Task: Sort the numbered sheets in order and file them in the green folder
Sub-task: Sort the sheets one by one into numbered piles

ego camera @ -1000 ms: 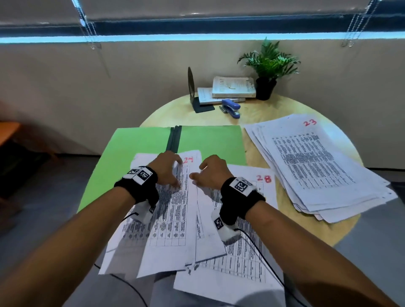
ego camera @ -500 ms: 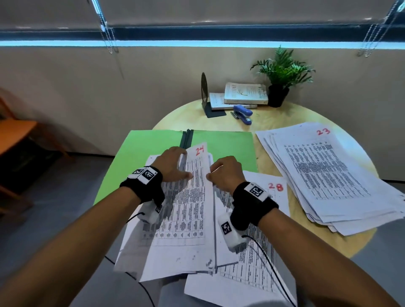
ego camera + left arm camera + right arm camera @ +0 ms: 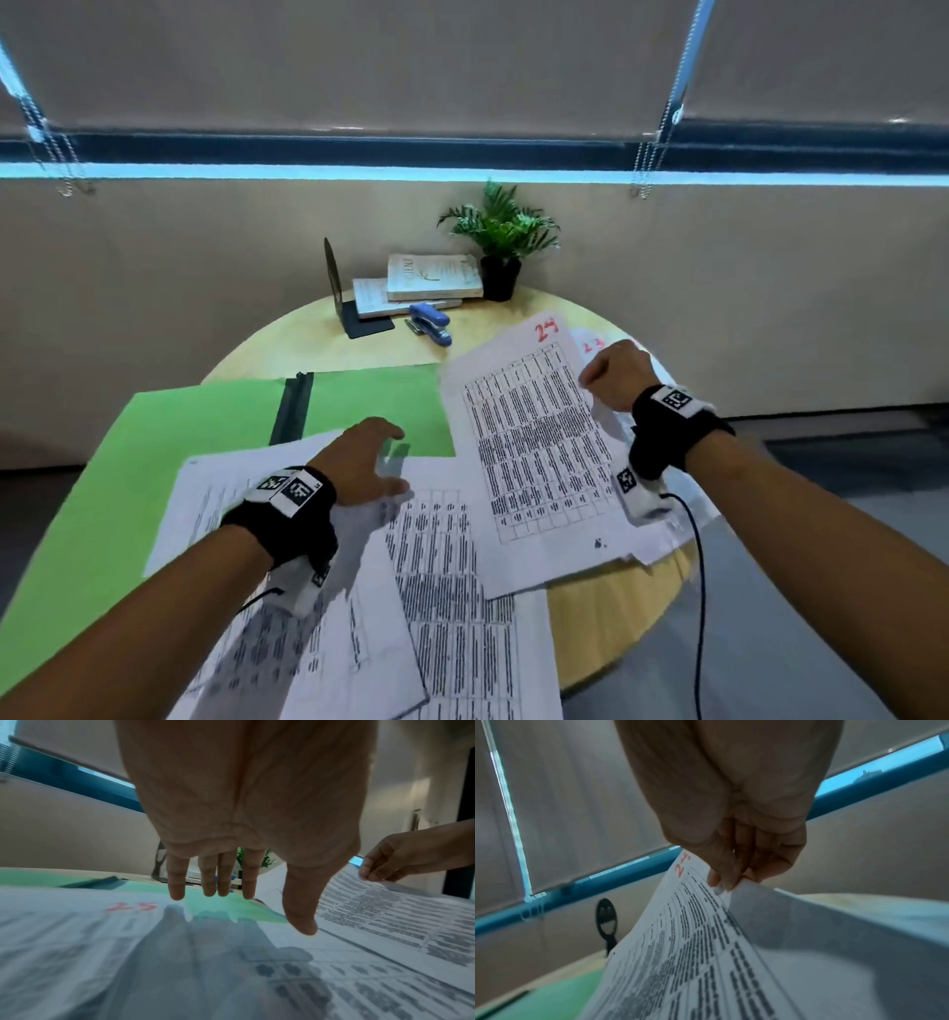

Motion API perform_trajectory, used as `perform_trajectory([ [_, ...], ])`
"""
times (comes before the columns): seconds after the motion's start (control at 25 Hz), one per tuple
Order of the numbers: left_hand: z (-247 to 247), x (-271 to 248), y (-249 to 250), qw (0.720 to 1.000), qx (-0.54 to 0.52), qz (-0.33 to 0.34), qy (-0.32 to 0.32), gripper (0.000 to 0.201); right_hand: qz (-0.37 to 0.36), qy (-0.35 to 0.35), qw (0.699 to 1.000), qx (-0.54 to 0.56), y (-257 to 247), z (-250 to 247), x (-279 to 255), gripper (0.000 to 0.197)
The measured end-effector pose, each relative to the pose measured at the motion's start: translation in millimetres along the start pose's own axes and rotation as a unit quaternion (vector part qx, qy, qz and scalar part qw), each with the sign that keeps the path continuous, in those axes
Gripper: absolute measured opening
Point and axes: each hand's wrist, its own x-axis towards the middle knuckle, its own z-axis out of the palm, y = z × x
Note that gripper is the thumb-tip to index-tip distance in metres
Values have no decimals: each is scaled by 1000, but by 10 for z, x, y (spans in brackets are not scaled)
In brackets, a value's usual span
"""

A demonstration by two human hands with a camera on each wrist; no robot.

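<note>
- Since 0.5 s ago: sheet 24 [image 3: 534, 437] gone from the middle pile, now carried off to the right, over the stack marked 23 [image 3: 594, 343] at the right side of the counter [image 3: 328, 354].
- Right hand [image 3: 613, 375] moved from the pile centre out to the right; left hand [image 3: 359, 462] lifted off the paper, no longer pressing it.
- Camera tilted up a bit; more blind and window strip in view than before.
- Right grip: pinching the upper right edge of sheet 24 between thumb and fingertips [image 3: 727, 882], remaining fingers curled in; sheet sagging below the hand, far end hanging toward the counter.
- Left grip: spread, fingers [image 3: 176, 882] straight and slightly apart, thumb out to the side; hovering just above the loose sheets [image 3: 441, 606], shadow on the paper below, touching nothing as far as seen.
- Sheet marked 25 [image 3: 131, 906] lying right under the left hand, top of the loose pile, in left wrist view.
- Green folder [image 3: 359, 406] open flat on the counter, dark spine [image 3: 292, 408] up the middle; near half covered by the loose sheets, sheet 24 overlapping its right edge.
- Loose sheets fanned and overhanging the near counter edge.
- Far end of counter: two books [image 3: 431, 280], blue stapler [image 3: 431, 324], black bookend [image 3: 334, 282], potted plant [image 3: 500, 231].
</note>
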Motion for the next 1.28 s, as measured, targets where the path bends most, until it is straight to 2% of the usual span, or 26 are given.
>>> perform_trajectory([
  [0.12, 107, 202, 297, 999, 9, 27, -19, 77, -1, -13, 996, -87, 267, -58, 245, 23],
  [0.24, 210, 327, 519, 998, 14, 51, -35, 76, -9, -29, 984, -174, 380, -10, 417, 18],
  [0.32, 267, 400, 581, 997, 22, 58, -48, 76, -13, -42, 973, -228, 349, -9, 406, 5],
  [0.4, 319, 457, 540, 996, 36, 55, -61, 74, -7, -65, 957, -283, 364, 48, 405, 27],
  [0.52, 354, 446, 437, 994, 57, 55, -73, 71, 8, -94, 947, -308, 388, 123, 390, 19],
  [0.6, 287, 385, 361, 995, 58, 53, -68, 72, 4, -89, 937, -337, 367, 194, 365, 35],
  [0.72, 49, 256, 167, 998, 57, 29, -25, 74, -71, -33, 960, -268, 75, 345, 136, 35],
  [0.84, -155, 85, -53, 998, 56, -8, 3, 68, -135, -73, 984, -93, -386, 668, -270, 28],
  [0.92, -244, -83, -234, 997, 57, -43, -3, 66, -176, -106, 978, -30, -736, 975, -589, 27],
  [1.08, -276, -408, -580, 994, 59, -94, 20, 39, -243, -167, 954, -50, -1353, 1537, -1081, 35],
  [1.2, -295, -616, -861, 984, 40, -154, 80, 36, -256, -195, 946, -53, -1634, 1785, -1219, 42],
  [1.28, -306, -723, -1085, 968, 40, -219, 112, 46, -242, -212, 946, -49, -1726, 1873, -1263, 48],
])
